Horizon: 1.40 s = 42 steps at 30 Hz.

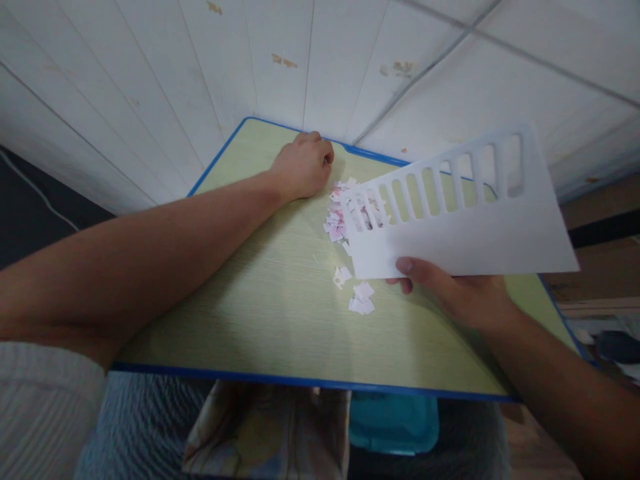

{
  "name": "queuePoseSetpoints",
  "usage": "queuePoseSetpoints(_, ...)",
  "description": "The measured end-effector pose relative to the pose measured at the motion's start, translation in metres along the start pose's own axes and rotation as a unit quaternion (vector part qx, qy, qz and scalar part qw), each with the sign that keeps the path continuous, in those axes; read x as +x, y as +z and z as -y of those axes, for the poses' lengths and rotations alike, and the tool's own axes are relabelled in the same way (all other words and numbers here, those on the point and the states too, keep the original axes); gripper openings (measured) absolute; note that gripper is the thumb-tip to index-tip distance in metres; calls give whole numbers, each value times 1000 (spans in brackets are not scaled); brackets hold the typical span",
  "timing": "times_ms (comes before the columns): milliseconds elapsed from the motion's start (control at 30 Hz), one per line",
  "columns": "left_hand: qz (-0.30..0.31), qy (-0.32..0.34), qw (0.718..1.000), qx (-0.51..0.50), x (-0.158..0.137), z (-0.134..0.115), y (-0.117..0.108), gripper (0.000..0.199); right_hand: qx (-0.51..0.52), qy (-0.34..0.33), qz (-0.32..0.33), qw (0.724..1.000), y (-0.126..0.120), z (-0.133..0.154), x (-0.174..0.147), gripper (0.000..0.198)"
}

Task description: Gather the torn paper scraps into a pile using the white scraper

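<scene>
Your count: 1 left hand (305, 165), 1 right hand (465, 297); 1 slotted white sheet (465, 240); 1 worktop (250, 300); 1 large heap of paper scraps (337, 223), 2 small clusters (363, 298) nearer you; 1 teal container (395, 423). Single scraps overlap; you get no firm number.

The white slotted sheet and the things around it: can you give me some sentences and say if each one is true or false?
1. The right hand holds the white sheet. True.
2. The left hand is gripping the white sheet too. False: it is apart from it.
3. Paper scraps lie on the table. True.
4. The table is trimmed in red. False: it is trimmed in blue.
5. The white sheet is whole, with nothing cut out. False: it is slotted.
</scene>
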<state>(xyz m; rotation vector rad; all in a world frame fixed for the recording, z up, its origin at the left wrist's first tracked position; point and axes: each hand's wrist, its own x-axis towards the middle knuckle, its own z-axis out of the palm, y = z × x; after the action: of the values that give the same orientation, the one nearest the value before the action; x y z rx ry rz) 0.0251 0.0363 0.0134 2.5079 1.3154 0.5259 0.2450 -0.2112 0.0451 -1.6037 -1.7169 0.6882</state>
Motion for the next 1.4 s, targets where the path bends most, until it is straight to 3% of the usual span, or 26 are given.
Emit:
queuePoseSetpoints(233, -11, 1, 1000, 13, 3, 3, 2, 54, -45, -51, 58, 996, 5, 11, 7, 45)
queuePoseSetpoints(433, -23, 3, 1000, 17, 4, 5, 4, 44, -32, -10, 37, 999, -4, 2, 4, 37)
queuePoseSetpoints(600, -53, 21, 998, 12, 10, 13, 12, 35, -31, -15, 68, 997, -12, -3, 4, 29)
queuePoseSetpoints(900, -58, 33, 997, 25, 12, 14, 11, 35, 8, -68, 98, 993, -14, 0, 4, 29)
queuePoseSetpoints(1033, -46, 34, 998, 23, 9, 11, 7, 36, -16, -73, 64, 995, -8, -7, 3, 35)
queuePoseSetpoints(1200, -41, 28, 998, 31, 6, 10, 5, 33, 27, -60, 53, 996, -1, -2, 6, 40)
queuePoseSetpoints(1400, -42, 30, 995, 85, 1, 6, 1, 35, 84, -24, -9, 996, -13, 13, 8, 44)
